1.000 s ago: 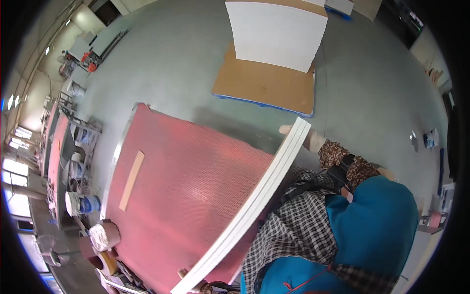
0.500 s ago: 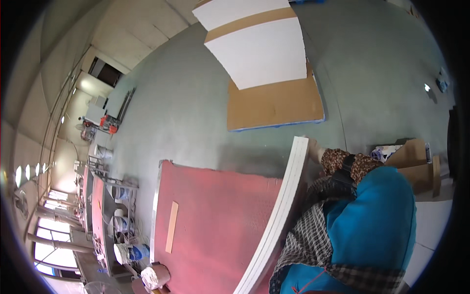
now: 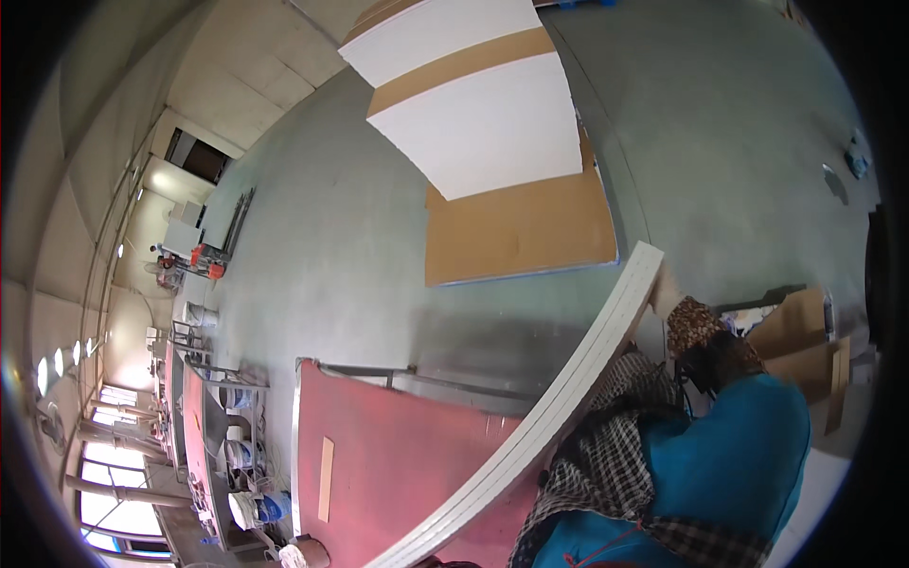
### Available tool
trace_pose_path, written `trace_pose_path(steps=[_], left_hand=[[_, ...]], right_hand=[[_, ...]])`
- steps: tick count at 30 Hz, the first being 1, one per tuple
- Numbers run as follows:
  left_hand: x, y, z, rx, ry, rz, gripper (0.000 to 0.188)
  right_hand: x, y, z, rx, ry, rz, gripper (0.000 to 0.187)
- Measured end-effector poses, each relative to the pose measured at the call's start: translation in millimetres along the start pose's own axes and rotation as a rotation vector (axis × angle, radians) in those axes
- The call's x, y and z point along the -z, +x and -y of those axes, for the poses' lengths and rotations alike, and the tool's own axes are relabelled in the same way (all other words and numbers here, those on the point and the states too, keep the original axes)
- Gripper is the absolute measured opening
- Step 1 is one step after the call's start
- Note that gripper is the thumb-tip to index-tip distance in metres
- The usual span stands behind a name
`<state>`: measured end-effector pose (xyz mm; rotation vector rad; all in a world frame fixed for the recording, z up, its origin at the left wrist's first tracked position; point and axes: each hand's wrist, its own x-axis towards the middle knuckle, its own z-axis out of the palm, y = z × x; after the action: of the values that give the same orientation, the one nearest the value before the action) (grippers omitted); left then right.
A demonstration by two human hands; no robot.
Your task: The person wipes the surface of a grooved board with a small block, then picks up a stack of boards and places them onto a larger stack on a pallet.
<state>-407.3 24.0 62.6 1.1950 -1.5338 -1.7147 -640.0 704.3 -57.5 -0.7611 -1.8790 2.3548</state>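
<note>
A long white slab (image 3: pixel 559 407), its edge marked by thin lines like stacked boards, stands on edge and slants across the near side of the red-topped table (image 3: pixel 379 445). My right hand (image 3: pixel 668 290) grips the slab's far end, where the fingers are partly hidden behind it. A patterned brown sleeve covers that wrist. My left hand does not show; the slab's near end runs out at the lower edge. On the red top lies a thin pale strip (image 3: pixel 327 479), apart from the slab.
Ahead, white blocks (image 3: pixel 492 123) with brown layers rest on a brown sheet (image 3: pixel 521 237) on the floor. Cardboard pieces (image 3: pixel 795 327) are at the right. A bucket (image 3: pixel 305 552) stands by the table's near left corner, with workbenches (image 3: pixel 194 417) and more buckets farther left.
The slab's far end has swung right and beyond the table's far edge, with my right hand on it. The view has shifted, so the table sits lower.
</note>
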Motion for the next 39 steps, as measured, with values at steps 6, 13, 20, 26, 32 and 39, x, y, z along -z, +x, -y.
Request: trace_pose_path(steps=[6,13,20,26,32,39], left_hand=[[-108.0,5.7,2.3,0.076,0.004,0.083,0.067],[-257.9,3.0,13.6,0.238,0.028,0.186,0.068],[-366.4,64.0,53.5,0.127,0.688,0.088,0.072],[-482.3,78.1,60.4,0.27,1.176,0.146,0.096],[-635.7,86.7,-35.3,0.129,1.395,0.347,0.062],[-744.5,151.8,-67.6,-0.06,1.463,0.462,0.043]], right_hand=[[61.2,25.8,104.0,-0.195,0.359,-0.191,0.058],[175.3,84.9,88.0,-0.118,-0.441,-0.352,0.079],[268.6,133.3,52.4,0.02,-1.141,-0.254,0.071],[186.8,185.5,139.3,-0.274,-0.386,-0.35,0.086],[126.5,247.8,218.5,-0.317,-0.488,-0.445,0.116],[49.3,298.3,303.9,-0.319,-0.309,-0.531,0.106]])
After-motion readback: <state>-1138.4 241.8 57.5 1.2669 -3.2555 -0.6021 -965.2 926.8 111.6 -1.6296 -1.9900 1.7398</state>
